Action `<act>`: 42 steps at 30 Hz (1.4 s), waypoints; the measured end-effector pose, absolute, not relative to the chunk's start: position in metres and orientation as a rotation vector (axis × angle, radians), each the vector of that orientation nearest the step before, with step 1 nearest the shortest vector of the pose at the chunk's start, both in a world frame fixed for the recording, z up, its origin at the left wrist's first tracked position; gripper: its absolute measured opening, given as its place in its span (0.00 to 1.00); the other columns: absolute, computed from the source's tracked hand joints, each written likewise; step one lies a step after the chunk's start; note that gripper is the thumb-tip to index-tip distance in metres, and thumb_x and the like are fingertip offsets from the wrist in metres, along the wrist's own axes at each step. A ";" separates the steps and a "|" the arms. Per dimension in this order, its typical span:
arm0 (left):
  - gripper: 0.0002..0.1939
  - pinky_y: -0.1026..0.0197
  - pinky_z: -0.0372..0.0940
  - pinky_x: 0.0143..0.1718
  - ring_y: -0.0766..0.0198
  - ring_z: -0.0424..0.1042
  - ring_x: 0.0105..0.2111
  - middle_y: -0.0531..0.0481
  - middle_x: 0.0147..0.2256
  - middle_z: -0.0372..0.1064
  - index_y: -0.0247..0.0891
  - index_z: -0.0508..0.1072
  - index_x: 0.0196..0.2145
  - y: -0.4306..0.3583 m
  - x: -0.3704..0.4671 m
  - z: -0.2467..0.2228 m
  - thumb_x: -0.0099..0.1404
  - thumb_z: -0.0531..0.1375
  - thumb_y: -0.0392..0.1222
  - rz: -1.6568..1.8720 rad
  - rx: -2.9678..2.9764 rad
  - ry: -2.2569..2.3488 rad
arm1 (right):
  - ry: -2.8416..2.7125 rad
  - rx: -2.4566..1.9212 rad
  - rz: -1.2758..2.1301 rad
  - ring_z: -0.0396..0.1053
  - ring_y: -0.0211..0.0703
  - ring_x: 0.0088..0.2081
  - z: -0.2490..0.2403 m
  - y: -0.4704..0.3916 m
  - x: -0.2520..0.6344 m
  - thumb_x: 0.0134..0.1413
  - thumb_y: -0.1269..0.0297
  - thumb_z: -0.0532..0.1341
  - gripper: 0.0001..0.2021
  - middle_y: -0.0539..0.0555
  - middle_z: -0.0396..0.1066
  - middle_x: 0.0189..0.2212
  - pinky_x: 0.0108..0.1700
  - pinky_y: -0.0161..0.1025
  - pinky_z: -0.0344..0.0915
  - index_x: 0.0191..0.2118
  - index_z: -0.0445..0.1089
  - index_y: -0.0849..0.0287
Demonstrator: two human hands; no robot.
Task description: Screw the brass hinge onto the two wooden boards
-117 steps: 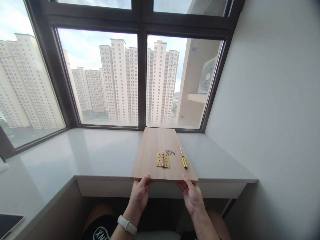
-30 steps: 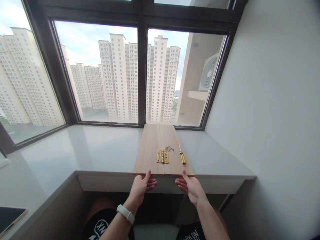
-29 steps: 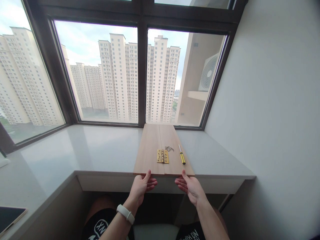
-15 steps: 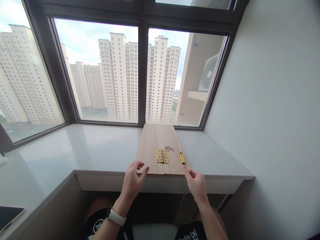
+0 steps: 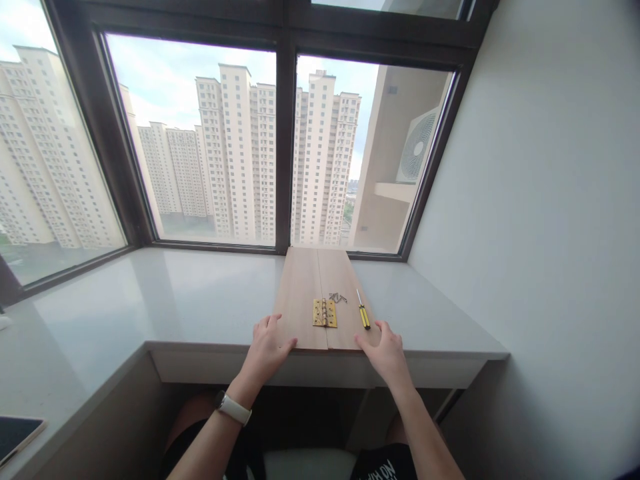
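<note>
Two pale wooden boards lie side by side on the white sill, the left board [image 5: 299,287] and the right board [image 5: 340,270], with a thin seam between them. Across the seam rests a brass hinge [image 5: 325,313], spread flat. Several small screws [image 5: 338,297] are just behind it. A yellow and black screwdriver [image 5: 363,312] lies on the right board, tip away from me. My left hand [image 5: 269,343] touches the left board's near outer corner, thumb and fingers apart. At the right board's near corner is my right hand [image 5: 384,350], its thumb and fingers spread around the corner.
The white sill [image 5: 215,293] extends to both sides, with a dark-framed window behind it. A dark flat device [image 5: 19,435] lies at the lower left. The wall [image 5: 540,200] rises on the right. My legs are below the sill.
Both hands have moved onto the near outer corners of the boards. The fingers of my right hand have spread apart. The hinge, screws and screwdriver have stayed in place.
</note>
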State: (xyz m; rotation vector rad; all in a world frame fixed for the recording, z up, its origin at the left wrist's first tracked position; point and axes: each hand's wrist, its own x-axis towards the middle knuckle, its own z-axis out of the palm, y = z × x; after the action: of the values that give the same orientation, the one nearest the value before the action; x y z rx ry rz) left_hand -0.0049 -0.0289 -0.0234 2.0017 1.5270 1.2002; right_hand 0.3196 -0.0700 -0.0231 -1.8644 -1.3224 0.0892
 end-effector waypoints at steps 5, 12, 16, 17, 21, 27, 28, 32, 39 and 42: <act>0.40 0.41 0.51 0.64 0.40 0.54 0.63 0.36 0.60 0.62 0.35 0.60 0.65 -0.010 0.002 0.002 0.61 0.64 0.56 1.021 2.273 1.493 | -1.458 -1.996 -0.179 0.63 0.60 0.53 -0.004 -0.057 0.314 0.53 0.42 0.63 0.29 0.61 0.70 0.51 0.54 0.48 0.58 0.53 0.67 0.58; 0.52 0.47 0.52 0.66 0.45 0.49 0.68 0.41 0.65 0.58 0.40 0.53 0.70 0.032 0.050 0.026 0.54 0.69 0.59 0.747 2.385 1.063 | -1.507 -2.186 -0.195 0.68 0.55 0.47 0.008 -0.023 0.300 0.58 0.48 0.62 0.22 0.63 0.72 0.41 0.48 0.43 0.61 0.48 0.68 0.62; 0.56 0.48 0.52 0.65 0.45 0.51 0.67 0.41 0.64 0.59 0.40 0.51 0.71 0.051 0.067 0.023 0.51 0.70 0.58 0.627 2.375 1.006 | -1.527 -2.245 -0.188 0.71 0.52 0.44 0.002 -0.016 0.303 0.63 0.57 0.59 0.13 0.62 0.73 0.39 0.44 0.41 0.61 0.44 0.68 0.62; 0.56 0.48 0.53 0.65 0.45 0.53 0.66 0.41 0.64 0.60 0.41 0.51 0.71 0.055 0.069 0.021 0.51 0.70 0.59 0.612 2.362 1.010 | -1.524 -2.247 -0.194 0.71 0.51 0.43 0.000 -0.015 0.304 0.63 0.59 0.58 0.11 0.62 0.74 0.39 0.43 0.40 0.60 0.43 0.68 0.62; 0.58 0.48 0.55 0.63 0.45 0.55 0.64 0.41 0.62 0.63 0.41 0.50 0.71 0.062 0.071 0.015 0.50 0.71 0.60 0.607 2.322 1.024 | -1.512 -2.228 -0.204 0.72 0.49 0.43 -0.003 -0.014 0.307 0.63 0.63 0.57 0.08 0.60 0.74 0.38 0.42 0.39 0.60 0.43 0.68 0.61; 0.57 0.49 0.54 0.64 0.46 0.54 0.65 0.43 0.62 0.63 0.43 0.51 0.71 0.062 0.070 0.015 0.50 0.71 0.60 0.662 2.293 0.988 | -1.499 -2.220 -0.181 0.72 0.48 0.42 -0.005 -0.011 0.309 0.63 0.63 0.57 0.07 0.59 0.74 0.37 0.41 0.38 0.59 0.42 0.68 0.60; 0.57 0.49 0.54 0.64 0.46 0.54 0.65 0.43 0.62 0.63 0.43 0.51 0.70 0.062 0.070 0.016 0.50 0.72 0.60 0.669 2.292 0.984 | -1.495 -2.220 -0.180 0.72 0.48 0.42 -0.005 -0.011 0.309 0.63 0.63 0.57 0.07 0.59 0.74 0.37 0.40 0.38 0.59 0.42 0.68 0.60; 0.58 0.48 0.53 0.64 0.45 0.55 0.63 0.42 0.61 0.64 0.41 0.51 0.71 0.061 0.071 0.019 0.49 0.72 0.59 0.682 2.286 0.994 | -1.477 -2.202 -0.187 0.72 0.47 0.41 -0.004 -0.012 0.308 0.63 0.63 0.57 0.07 0.58 0.74 0.38 0.39 0.38 0.58 0.43 0.68 0.59; 0.58 0.49 0.52 0.65 0.46 0.53 0.65 0.44 0.62 0.63 0.43 0.51 0.71 0.060 0.070 0.022 0.50 0.72 0.58 0.651 2.268 0.989 | -1.455 -2.181 -0.202 0.72 0.46 0.41 -0.008 -0.013 0.308 0.63 0.63 0.57 0.07 0.57 0.74 0.38 0.40 0.38 0.59 0.43 0.67 0.59; 0.58 0.49 0.52 0.65 0.46 0.53 0.65 0.43 0.63 0.63 0.43 0.51 0.71 0.059 0.070 0.021 0.50 0.72 0.59 0.655 2.272 0.991 | -1.453 -2.171 -0.201 0.72 0.46 0.41 -0.009 -0.012 0.308 0.64 0.62 0.57 0.08 0.57 0.74 0.38 0.40 0.38 0.59 0.43 0.67 0.59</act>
State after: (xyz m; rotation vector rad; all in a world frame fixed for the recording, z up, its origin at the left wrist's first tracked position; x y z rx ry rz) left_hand 0.0699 0.0592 0.0213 2.2720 0.9915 0.6554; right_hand 0.3079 -0.0124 -0.0090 -2.1710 -1.4531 -0.2010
